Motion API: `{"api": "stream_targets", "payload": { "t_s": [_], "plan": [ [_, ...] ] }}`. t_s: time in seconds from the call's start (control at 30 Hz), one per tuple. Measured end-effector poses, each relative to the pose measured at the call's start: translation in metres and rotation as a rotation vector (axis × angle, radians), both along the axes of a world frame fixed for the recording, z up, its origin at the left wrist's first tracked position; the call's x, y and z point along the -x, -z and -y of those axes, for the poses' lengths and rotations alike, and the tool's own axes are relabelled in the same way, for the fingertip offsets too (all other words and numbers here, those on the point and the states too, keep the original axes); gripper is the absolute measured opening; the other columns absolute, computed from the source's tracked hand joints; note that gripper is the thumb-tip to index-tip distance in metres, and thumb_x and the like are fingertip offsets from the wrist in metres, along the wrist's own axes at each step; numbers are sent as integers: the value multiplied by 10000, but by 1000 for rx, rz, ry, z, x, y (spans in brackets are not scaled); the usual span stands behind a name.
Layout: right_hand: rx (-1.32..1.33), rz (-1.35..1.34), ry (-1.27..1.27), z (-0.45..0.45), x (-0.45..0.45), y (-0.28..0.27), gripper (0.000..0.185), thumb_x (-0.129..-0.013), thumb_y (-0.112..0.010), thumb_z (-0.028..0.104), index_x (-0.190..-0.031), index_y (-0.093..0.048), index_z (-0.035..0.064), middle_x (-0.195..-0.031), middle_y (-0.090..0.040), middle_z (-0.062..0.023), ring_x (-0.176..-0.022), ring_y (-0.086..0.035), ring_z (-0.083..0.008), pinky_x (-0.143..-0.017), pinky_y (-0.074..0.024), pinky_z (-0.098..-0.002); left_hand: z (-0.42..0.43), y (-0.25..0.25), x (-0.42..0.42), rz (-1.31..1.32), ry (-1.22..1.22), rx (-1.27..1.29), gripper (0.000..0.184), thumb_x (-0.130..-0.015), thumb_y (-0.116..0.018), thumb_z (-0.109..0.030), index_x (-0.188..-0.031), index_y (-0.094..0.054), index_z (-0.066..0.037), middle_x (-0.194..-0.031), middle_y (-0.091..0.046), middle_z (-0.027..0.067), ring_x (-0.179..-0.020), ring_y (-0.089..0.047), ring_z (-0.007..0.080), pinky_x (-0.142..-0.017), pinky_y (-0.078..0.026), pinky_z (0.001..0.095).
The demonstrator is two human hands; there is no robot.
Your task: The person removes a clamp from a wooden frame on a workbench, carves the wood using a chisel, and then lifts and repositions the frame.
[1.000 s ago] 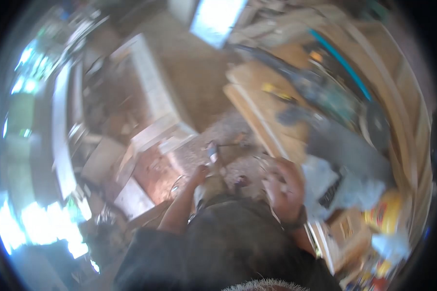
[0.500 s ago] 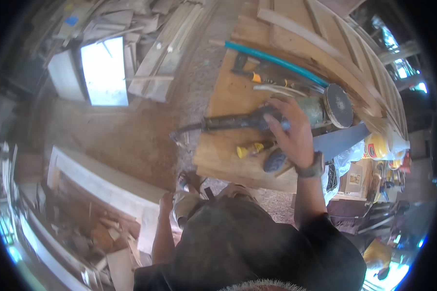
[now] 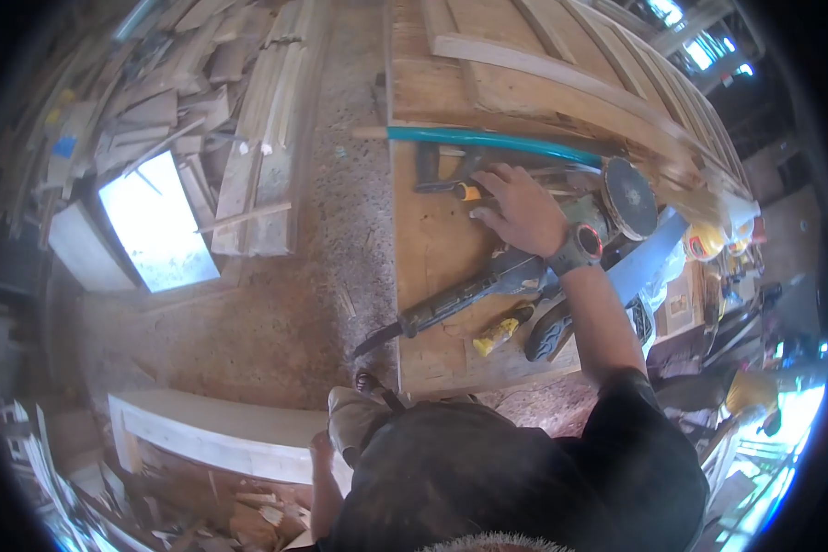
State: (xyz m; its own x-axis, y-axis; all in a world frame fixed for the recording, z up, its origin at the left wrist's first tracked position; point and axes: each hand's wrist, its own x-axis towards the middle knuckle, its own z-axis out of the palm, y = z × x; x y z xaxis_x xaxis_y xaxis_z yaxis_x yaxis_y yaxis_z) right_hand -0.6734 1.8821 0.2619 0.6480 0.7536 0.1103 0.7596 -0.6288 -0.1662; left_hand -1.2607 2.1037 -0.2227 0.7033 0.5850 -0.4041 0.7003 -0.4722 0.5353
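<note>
My right hand (image 3: 523,213), a watch on its wrist, reaches over the tools on the wooden workbench (image 3: 432,244). Its fingers are spread beside a yellow-and-black handled tool (image 3: 469,191); contact is unclear. Below the wrist lies an angle grinder (image 3: 501,278), its round disc (image 3: 631,198) facing up at the right and its cord end past the bench edge. A handsaw (image 3: 550,333) and a yellow-and-black screwdriver (image 3: 501,333) lie nearer me. Beyond the hand runs a teal tube (image 3: 497,138). My left hand (image 3: 322,449) hangs low by my leg, its fingers hidden.
Panelled wooden doors or frames (image 3: 561,78) lie along the bench's far side. Stacked boards (image 3: 258,175) and scrap wood cover the floor at left, near a bright sheet (image 3: 159,221). A pale wooden frame (image 3: 221,419) stands lower left. Yellow-labelled containers (image 3: 704,241) stand at right.
My right hand has left the grinder's body and moved toward the yellow-and-black tool, fingers spreading. The view has turned, and the grinder now lies more slanted in it.
</note>
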Motion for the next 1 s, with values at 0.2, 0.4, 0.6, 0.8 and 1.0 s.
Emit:
{"api": "stream_targets", "payload": {
  "t_s": [0.2,0.4,0.6,0.8,1.0],
  "plan": [
    [50,15,61,-12,-15,11,530,-840,-743,307,-1287,-635,43,-1215,-638,-149,-1137,-554,-362,-1010,-485,-467,-37,13,-29,-105,77,38,329,-933,-621,-335,-1030,-722,-37,-977,-721,242,-964,-695,449,-800,-528,549],
    [49,-5,84,-17,-17,7,557,-811,-782,406,-1224,-660,52,-1176,-642,-143,-1129,-551,-360,-992,-484,-460,-136,6,-44,-178,-72,174,415,-954,-631,-380,-1183,-700,-42,-1074,-714,235,-933,-714,370,-762,-572,471],
    [73,-22,143,-23,-15,8,512,-814,-770,431,-1150,-652,63,-1161,-612,-132,-1115,-554,-362,-980,-483,-484,-269,1,-87,46,-325,595,293,-981,-606,-184,-1201,-662,0,-1132,-688,166,-900,-690,257,-720,-591,381],
    [100,30,161,-27,-11,6,522,-833,-737,454,-1126,-616,39,-1112,-576,-143,-1124,-548,-372,-974,-472,-497,-323,-15,-206,216,-458,752,375,-992,-620,-135,-1332,-573,16,-1176,-666,143,-1051,-658,228,-806,-585,344],
    [142,-31,202,-34,-8,-5,514,-828,-736,439,-1122,-600,39,-1108,-578,-167,-1101,-558,-399,-977,-468,-501,-268,-109,-375,321,-174,697,370,-1038,-591,-267,-1284,-628,6,-1077,-705,95,-912,-688,188,-745,-556,313]
  ]
}}
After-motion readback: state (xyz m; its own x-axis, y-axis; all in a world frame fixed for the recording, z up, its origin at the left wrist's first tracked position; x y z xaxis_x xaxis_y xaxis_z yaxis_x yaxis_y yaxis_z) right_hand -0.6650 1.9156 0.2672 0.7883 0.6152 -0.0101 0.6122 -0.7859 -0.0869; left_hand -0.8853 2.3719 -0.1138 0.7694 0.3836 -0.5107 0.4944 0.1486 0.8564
